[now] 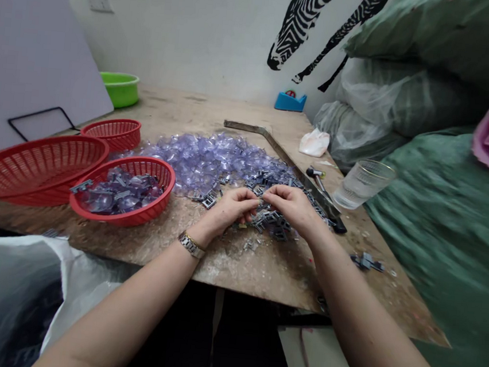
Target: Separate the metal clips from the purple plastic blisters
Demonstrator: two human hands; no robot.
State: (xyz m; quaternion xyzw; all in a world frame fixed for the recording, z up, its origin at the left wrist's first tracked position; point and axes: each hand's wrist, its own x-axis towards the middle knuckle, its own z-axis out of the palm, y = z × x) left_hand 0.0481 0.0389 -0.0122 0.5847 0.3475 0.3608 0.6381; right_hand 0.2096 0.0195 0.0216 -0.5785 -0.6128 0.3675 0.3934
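Observation:
My left hand (237,207), with a metal watch (191,244) on its wrist, is closed in a pinch. Close beside it, my right hand (290,206) pinches too, the fingertips of both nearly meeting. Whatever lies between them is too small and covered to name. Under and around the hands spreads a heap of small grey plastic parts (279,228). Behind it lies a large pile of clear, purplish plastic pieces (206,159). To the left, a red basket (164,199) contains clear pieces joined with grey parts.
Two more red baskets, a large one (39,158) and a smaller one (114,127), stand at left. A bent metal strip (274,143) borders the pile. At right are a glass (363,186), a blue tape dispenser (290,102) and green sacks (443,226). A white bag (65,270) sits below the table edge.

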